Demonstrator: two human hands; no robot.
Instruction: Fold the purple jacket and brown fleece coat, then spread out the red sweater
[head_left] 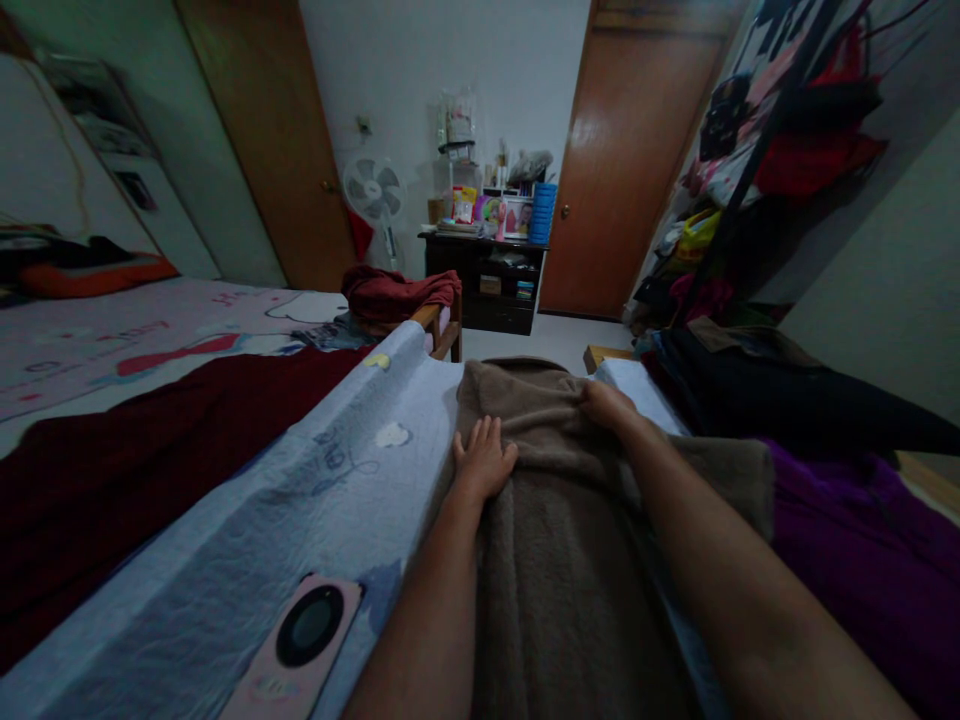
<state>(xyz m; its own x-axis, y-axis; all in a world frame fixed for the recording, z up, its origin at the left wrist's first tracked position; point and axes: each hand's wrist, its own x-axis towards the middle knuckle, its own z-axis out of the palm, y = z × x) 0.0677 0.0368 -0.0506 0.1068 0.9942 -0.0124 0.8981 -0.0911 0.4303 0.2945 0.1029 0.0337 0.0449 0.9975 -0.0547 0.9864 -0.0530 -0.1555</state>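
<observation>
A brown fleece jacket (562, 560) lies spread lengthwise over the bed in front of me, one sleeve (724, 475) stretching out to the right. My left hand (486, 458) rests flat on its upper left part with the fingers spread. At the upper right, my right hand (606, 404) is closed on a pinch of the fleece, and creases run from it across the cloth. The jacket's far end is bunched near the bed's far edge. My right forearm hides part of its right side.
A pink phone (296, 650) lies on the pale blue sheet (300, 500) at lower left. Dark red cloth (172, 460) is left of it. Purple clothing (855, 560) and a dark folded pile (787, 390) are at right. A fan (373, 190) and a black cabinet (480, 285) stand beyond.
</observation>
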